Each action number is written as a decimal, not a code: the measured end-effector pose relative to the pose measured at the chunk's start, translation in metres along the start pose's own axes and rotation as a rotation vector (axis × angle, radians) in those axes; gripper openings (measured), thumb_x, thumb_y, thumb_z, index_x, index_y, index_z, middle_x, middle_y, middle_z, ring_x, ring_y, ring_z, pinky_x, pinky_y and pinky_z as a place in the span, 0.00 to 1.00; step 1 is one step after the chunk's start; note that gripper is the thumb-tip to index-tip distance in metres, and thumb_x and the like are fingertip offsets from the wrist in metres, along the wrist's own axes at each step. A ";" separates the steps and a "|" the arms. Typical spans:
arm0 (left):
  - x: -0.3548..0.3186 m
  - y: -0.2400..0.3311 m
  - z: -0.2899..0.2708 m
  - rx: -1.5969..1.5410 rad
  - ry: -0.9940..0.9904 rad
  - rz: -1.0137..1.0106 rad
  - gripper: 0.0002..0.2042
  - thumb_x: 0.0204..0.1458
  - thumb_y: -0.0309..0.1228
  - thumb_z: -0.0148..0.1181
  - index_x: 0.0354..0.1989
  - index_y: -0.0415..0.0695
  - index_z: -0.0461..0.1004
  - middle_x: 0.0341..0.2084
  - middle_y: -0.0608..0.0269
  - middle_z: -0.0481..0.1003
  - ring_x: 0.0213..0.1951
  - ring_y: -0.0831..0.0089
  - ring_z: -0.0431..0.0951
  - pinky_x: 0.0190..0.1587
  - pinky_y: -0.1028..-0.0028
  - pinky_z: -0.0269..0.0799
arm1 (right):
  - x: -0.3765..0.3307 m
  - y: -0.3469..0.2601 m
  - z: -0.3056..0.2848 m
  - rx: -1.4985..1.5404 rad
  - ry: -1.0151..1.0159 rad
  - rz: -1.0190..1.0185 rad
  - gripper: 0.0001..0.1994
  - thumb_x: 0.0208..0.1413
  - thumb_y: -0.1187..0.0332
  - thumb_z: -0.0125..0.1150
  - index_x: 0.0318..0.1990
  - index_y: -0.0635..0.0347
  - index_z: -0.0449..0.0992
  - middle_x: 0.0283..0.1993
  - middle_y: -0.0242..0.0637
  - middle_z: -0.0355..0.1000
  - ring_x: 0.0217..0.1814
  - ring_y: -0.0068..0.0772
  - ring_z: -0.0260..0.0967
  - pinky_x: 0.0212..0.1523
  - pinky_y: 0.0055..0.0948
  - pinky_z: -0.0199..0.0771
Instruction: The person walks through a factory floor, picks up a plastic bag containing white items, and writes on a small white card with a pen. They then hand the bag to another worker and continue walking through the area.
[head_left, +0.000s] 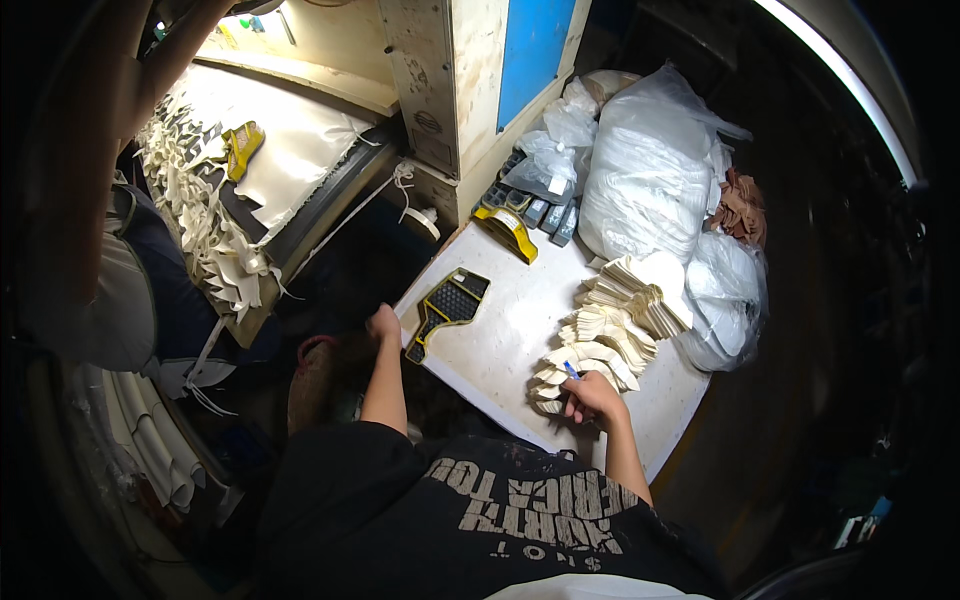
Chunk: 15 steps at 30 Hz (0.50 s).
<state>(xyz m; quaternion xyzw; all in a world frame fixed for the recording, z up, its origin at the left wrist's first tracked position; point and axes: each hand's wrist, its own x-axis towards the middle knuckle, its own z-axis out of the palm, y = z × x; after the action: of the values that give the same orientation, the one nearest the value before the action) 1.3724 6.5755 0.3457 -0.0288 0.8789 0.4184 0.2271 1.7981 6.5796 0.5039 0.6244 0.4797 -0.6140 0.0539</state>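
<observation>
My right hand (594, 397) is closed around a slim blue pen-like tool (571, 370), at the near end of stacked cream cut pieces (605, 340). The pieces fan out in several curved, layered piles on the white table (470, 365). My left hand (383, 323) is closed at the table's left edge, and whatever its fingers hold is hidden. Just right of it lies a black cutting die with a yellow rim (450, 303). Another yellow die (508, 234) rests farther back, by the cabinet.
Large clear plastic bags (645, 165) with white contents crowd the back right, near brown pieces (740, 208). Grey dark-topped blocks (550, 220) stand at the table's back. On the left, another person's arm (135, 90) reaches over a bench with cream sheet (295, 150), scraps (215, 250) and a yellow die (243, 150).
</observation>
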 end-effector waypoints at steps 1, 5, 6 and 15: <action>0.003 -0.001 0.001 -0.015 -0.005 -0.016 0.24 0.48 0.40 0.50 0.44 0.31 0.78 0.47 0.36 0.75 0.51 0.44 0.76 0.54 0.57 0.70 | 0.002 0.001 0.000 0.006 0.000 0.001 0.20 0.57 0.61 0.54 0.20 0.69 0.76 0.19 0.42 0.76 0.13 0.27 0.71 0.11 0.24 0.63; 0.002 -0.004 0.005 -0.109 0.023 0.005 0.23 0.47 0.38 0.51 0.44 0.31 0.77 0.48 0.36 0.75 0.51 0.45 0.76 0.54 0.57 0.71 | 0.003 0.003 0.000 0.017 -0.002 0.007 0.20 0.57 0.61 0.54 0.20 0.69 0.76 0.19 0.42 0.76 0.13 0.27 0.71 0.11 0.24 0.63; 0.001 -0.004 0.005 -0.136 0.036 0.017 0.23 0.47 0.38 0.52 0.44 0.31 0.77 0.48 0.36 0.75 0.51 0.45 0.76 0.53 0.57 0.71 | 0.003 0.002 0.000 0.019 -0.001 0.008 0.20 0.57 0.61 0.54 0.20 0.69 0.76 0.19 0.42 0.76 0.13 0.27 0.71 0.11 0.24 0.63; -0.002 0.003 -0.001 -0.078 -0.004 -0.077 0.24 0.48 0.39 0.52 0.44 0.28 0.77 0.47 0.34 0.75 0.51 0.46 0.76 0.54 0.58 0.71 | 0.001 0.000 0.001 0.031 -0.003 0.014 0.19 0.57 0.61 0.55 0.22 0.69 0.76 0.20 0.43 0.76 0.13 0.28 0.70 0.10 0.24 0.62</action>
<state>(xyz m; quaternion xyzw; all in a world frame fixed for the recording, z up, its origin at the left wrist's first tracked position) 1.3733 6.5767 0.3489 -0.0705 0.8598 0.4433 0.2433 1.7974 6.5796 0.5023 0.6274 0.4659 -0.6219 0.0494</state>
